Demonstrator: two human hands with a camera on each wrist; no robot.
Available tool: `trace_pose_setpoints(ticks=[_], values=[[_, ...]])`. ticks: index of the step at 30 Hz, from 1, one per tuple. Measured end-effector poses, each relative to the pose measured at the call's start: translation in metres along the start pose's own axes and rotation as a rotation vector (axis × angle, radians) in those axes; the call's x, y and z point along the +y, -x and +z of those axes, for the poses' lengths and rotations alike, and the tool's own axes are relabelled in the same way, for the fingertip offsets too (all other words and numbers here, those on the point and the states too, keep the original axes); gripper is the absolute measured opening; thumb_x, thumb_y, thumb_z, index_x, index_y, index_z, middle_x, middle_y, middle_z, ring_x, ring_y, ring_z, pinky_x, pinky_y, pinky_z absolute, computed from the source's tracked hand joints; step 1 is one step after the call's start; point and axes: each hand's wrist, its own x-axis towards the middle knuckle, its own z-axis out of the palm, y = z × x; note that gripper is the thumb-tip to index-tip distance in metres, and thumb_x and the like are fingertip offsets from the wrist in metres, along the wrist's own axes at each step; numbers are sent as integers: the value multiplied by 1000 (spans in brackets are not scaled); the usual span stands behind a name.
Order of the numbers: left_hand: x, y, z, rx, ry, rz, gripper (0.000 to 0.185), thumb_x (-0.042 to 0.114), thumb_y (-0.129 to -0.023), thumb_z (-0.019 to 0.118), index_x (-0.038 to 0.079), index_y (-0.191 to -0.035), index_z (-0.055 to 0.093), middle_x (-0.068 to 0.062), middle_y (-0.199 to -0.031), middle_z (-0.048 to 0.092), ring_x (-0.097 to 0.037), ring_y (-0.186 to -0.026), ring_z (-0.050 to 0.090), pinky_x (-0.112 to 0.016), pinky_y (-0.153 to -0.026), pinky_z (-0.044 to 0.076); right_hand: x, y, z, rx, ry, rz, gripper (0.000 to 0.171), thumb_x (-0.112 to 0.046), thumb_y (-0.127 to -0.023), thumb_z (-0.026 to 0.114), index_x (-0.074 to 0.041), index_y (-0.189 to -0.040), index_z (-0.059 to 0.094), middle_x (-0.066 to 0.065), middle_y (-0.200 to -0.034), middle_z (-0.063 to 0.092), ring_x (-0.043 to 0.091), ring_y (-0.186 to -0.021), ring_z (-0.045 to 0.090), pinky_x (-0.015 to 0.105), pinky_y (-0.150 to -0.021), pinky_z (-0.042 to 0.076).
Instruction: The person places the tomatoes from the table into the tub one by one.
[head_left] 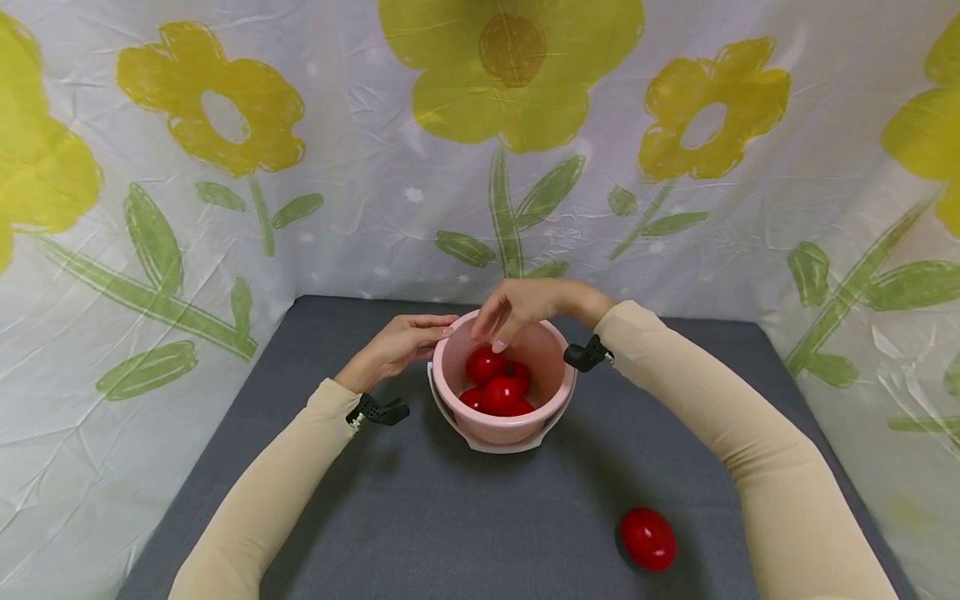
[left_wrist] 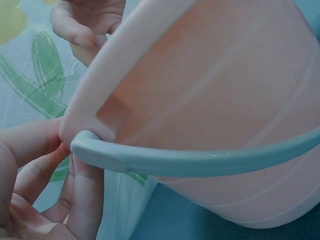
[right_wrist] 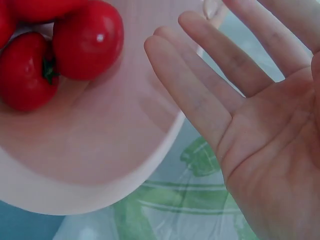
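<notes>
A pink bucket (head_left: 495, 429) with a pale handle (left_wrist: 195, 162) stands on the dark table, and several red tomatoes (head_left: 501, 394) lie inside it. My left hand (head_left: 401, 343) holds the bucket's rim at the left, its fingertips beside the handle's end. Over the back of the opening hangs my right hand (head_left: 521, 312), fingers loosely extended, with nothing in its grasp. The right wrist view shows its bare palm and the tomatoes (right_wrist: 90, 40) apart from the fingers. Another red tomato (head_left: 648, 539) lies on the table to the front right of the bucket.
The dark grey tabletop (head_left: 450, 517) meets a white cloth (head_left: 352, 208) printed with yellow flowers, which hangs behind and along both sides. Black wrist cameras (head_left: 588, 354) sit on both sleeves, the right one close to the bucket's rim.
</notes>
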Motion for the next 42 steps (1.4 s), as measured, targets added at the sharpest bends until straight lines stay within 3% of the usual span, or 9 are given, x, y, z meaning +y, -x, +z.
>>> trace_pose_setpoints(ticks=[11,19,25,29,33,39,42], values=[[-1,-2,2,-1,0,-5,45,14,-97,63,5,-141,55,-18,-145,55,-6,-95,71,-26,-83,61,-1,11,-2,26,-16,5,41,-11,-88,73,-1,-127,65,19,-129,67,37,-122,62,35,-95,58],[0,-1,1,-3,-21,15,46,16,-97,64,6,-141,55,-17,-146,54,-5,-97,70,-26,-85,60,-13,53,-16,135,-29,27,35,-4,-90,68,-4,-125,68,16,-131,66,37,-123,62,37,-95,58],[-5,-2,-1,-9,2,45,47,17,-95,68,6,-139,57,-11,-138,63,-5,-98,71,-26,-85,60,-3,88,-16,186,14,24,41,-10,-87,75,-3,-127,66,19,-132,65,34,-120,64,36,-93,59],[-7,-2,-2,-26,6,61,49,19,-94,69,5,-139,57,-6,-131,67,-6,-98,72,-26,-84,60,10,115,-6,235,26,33,47,-18,-85,78,-5,-129,66,19,-132,64,30,-120,64,33,-92,59],[-4,-1,-1,-13,2,41,47,17,-96,66,6,-140,57,-9,-135,65,-5,-95,72,-26,-84,60,28,140,12,271,-16,56,49,-22,-83,80,-11,-128,67,17,-134,63,24,-120,64,32,-89,60],[-1,0,1,-7,-12,23,47,16,-97,63,4,-142,53,-13,-141,60,-4,-95,71,-28,-87,60,60,170,53,282,-92,42,49,-20,-83,80,-11,-129,66,18,-135,63,4,-115,64,32,-85,61],[-1,0,1,2,0,19,47,15,-97,63,4,-142,54,-11,-139,62,-3,-95,71,-25,-85,60,74,182,76,270,-128,34,49,-18,-84,79,-10,-130,65,15,-135,63,1,-114,64,32,-85,61]])
